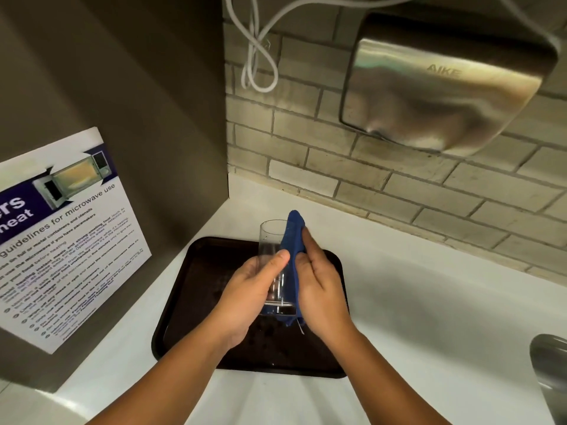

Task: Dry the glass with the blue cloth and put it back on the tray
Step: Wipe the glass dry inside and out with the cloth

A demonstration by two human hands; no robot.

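A clear tall glass [271,240] is held above the dark brown tray [190,289], its open end pointing away from me. My left hand [251,289] grips the glass around its left side and base. My right hand [322,286] presses the blue cloth [296,234] flat against the right side of the glass. The cloth runs along the glass from beyond its rim down past its base.
The tray lies on a white counter [414,302] in a corner. A metal hand dryer [445,84] hangs on the brick wall above right, with a white cable [257,56] beside it. A microwave notice [67,237] is on the left panel. A metal fixture [552,369] sits at the right edge.
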